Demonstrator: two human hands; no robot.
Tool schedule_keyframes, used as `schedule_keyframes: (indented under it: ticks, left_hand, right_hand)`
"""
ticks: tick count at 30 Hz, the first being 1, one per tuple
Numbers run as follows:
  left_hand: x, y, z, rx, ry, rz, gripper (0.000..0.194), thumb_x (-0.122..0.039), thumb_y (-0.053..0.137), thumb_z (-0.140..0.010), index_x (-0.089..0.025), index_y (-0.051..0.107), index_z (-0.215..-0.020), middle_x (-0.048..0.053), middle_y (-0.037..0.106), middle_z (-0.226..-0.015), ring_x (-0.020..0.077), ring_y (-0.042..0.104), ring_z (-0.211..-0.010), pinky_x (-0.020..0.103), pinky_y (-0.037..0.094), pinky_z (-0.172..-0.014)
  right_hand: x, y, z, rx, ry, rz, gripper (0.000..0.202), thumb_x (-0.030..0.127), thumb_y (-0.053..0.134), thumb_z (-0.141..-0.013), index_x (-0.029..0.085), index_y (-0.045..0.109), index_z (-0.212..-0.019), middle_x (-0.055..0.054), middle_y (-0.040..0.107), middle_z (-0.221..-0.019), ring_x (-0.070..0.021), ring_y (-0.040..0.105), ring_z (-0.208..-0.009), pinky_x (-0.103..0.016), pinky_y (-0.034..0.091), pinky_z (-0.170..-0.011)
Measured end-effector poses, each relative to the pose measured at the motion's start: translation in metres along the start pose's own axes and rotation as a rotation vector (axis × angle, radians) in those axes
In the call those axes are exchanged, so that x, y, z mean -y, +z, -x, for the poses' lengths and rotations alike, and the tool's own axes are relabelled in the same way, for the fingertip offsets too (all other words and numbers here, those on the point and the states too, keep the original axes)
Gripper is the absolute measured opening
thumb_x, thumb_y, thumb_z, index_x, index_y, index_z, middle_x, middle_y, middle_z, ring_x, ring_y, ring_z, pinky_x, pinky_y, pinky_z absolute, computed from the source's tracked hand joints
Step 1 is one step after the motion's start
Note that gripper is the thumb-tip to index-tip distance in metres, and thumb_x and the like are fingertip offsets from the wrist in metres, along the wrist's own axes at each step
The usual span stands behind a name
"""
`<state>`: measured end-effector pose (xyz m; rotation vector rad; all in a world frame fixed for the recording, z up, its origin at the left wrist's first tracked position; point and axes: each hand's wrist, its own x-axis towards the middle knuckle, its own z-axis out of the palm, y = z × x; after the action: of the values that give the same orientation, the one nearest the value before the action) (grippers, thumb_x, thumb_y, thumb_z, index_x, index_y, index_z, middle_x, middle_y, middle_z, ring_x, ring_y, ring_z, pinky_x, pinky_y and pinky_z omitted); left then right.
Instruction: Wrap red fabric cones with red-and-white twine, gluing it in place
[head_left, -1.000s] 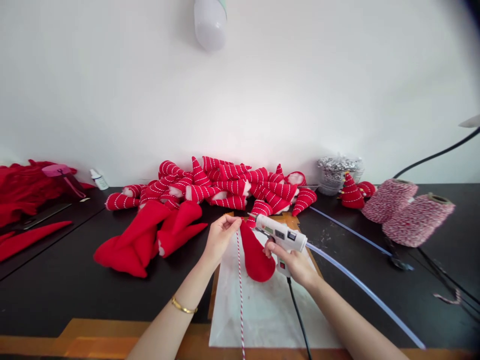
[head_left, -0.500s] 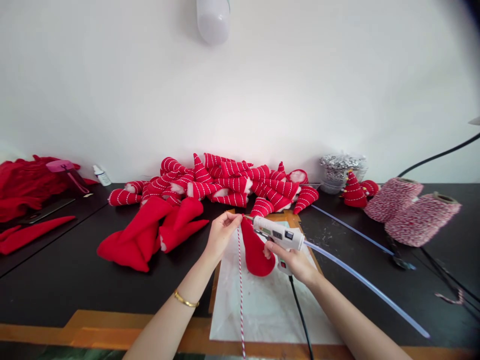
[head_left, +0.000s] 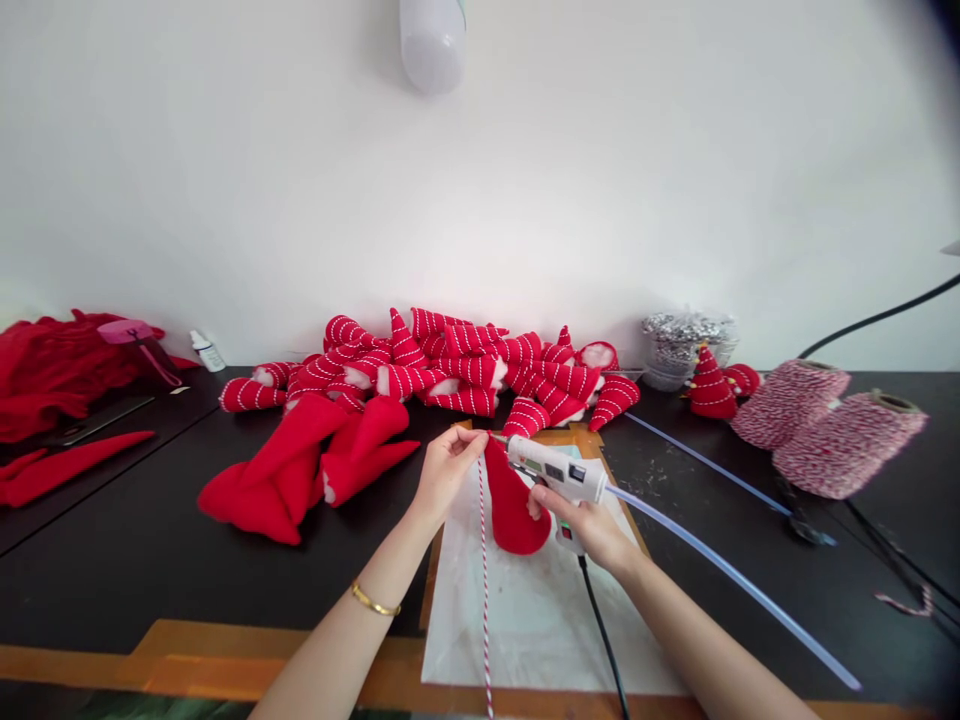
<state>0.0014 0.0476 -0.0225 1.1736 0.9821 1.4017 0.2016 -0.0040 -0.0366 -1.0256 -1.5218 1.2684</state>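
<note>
Thumb and fingers of my left hand pinch the red-and-white cord at the narrow tip of a plain red felt cone. The cord hangs down over the white sheet. Wrapped round the handle of a white glue gun is my right hand; one of its fingers touches the cone's side. The gun's nozzle is at the cone's tip, close to my left fingertips. A clear glue stick sticks out of the gun's back.
Behind lies a pile of striped red cones. Plain red cones are to the left. At the right stand cord spools, a tub of silver tinsel and a small decorated cone. A black cable runs toward the front edge.
The whole view has shifted very slightly. Both hands, the glue gun and the cone hold nearly the same places relative to each other.
</note>
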Motion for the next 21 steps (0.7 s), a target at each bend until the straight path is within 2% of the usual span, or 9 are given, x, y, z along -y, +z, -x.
schedule_keyframes:
  ticks: [5, 11, 21]
  left_hand:
    - [0.0, 0.0, 0.0, -0.003, 0.012, -0.006, 0.026, -0.039, 0.081, -0.071, -0.017, 0.068, -0.075, 0.001, 0.069, -0.074, 0.0143, 0.061, -0.071, 0.028, 0.046, -0.074]
    - [-0.001, 0.001, 0.001, -0.008, 0.02, -0.038, 0.026, -0.04, 0.08, -0.071, -0.017, 0.068, -0.074, 0.002, 0.07, -0.074, 0.0158, 0.062, -0.072, 0.029, 0.047, -0.074]
    - [0.0, 0.0, 0.0, 0.001, 0.039, -0.042, 0.024, -0.038, 0.079, -0.073, -0.017, 0.068, -0.075, 0.002, 0.07, -0.077, 0.0153, 0.063, -0.074, 0.029, 0.047, -0.076]
  right_hand:
    - [0.007, 0.0, 0.002, -0.001, -0.027, 0.015, 0.042, 0.057, 0.059, -0.087, 0.02, 0.062, -0.066, -0.004, 0.063, -0.07, -0.0184, 0.055, -0.068, -0.032, 0.044, -0.067]
    - [0.006, 0.001, 0.003, 0.003, 0.005, 0.031, 0.041, 0.057, 0.059, -0.087, 0.02, 0.062, -0.069, -0.004, 0.062, -0.071, -0.0176, 0.052, -0.065, -0.03, 0.04, -0.057]
    - [0.012, 0.001, 0.003, 0.003, -0.025, 0.024, 0.041, 0.056, 0.059, -0.087, 0.02, 0.062, -0.067, -0.004, 0.062, -0.07, -0.0185, 0.054, -0.066, -0.032, 0.043, -0.062]
